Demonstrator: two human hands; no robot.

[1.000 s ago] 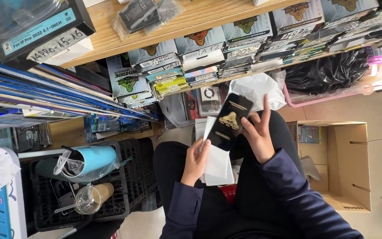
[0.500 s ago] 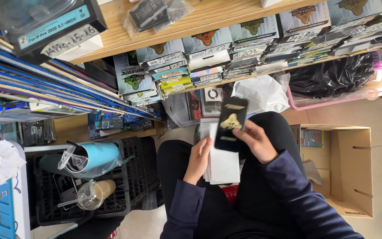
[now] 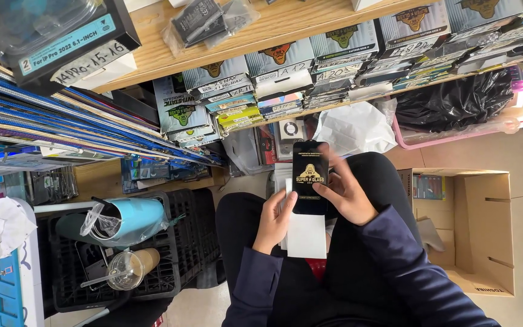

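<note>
Black screen-protector packet, a slim upright rectangle with a gold emblem printed on its face, sits above the person's lap and is pinched from both sides. Right hand wraps around the packet's right edge, fingers curled behind it and thumb on the front, so it has a firm hold. Left hand lies just below and left of the packet, fingers bent around the left edge of a stack of white sleeves that hangs under the packet's lower end; the thumb seems to press the stack's front, though how tightly it is closed cannot be made out. Both dark blue sleeves come in from below the packet, over black trousers.

Straight above the packet a wooden shelf carries rows of boxed screen protectors stacked flat. Just above and right of the packet lies a crumpled white plastic bag, and farther right a black plastic bag in a pink basket. Right of the packet, well apart, an open cardboard box stands on the floor. Far left of the packet a black crate holds a teal tumbler and a clear plastic cup.
</note>
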